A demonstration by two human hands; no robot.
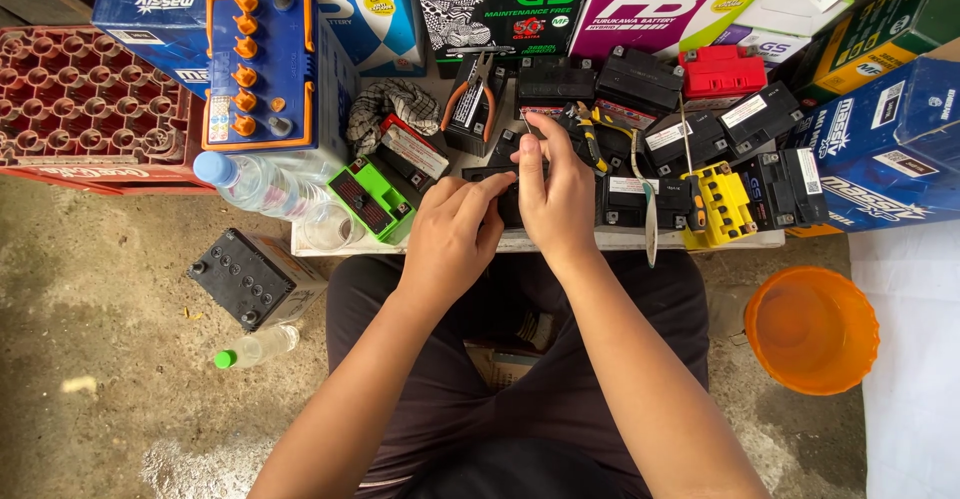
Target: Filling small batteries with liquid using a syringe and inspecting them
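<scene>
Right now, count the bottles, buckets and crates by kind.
Plastic bottles: 2
Orange bucket: 1
Red crate: 1
Total: 4

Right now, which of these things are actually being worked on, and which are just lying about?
In hand:
left hand
right hand
small black battery

Lying about:
pliers
green battery
yellow battery
water bottle
orange bucket
red crate
</scene>
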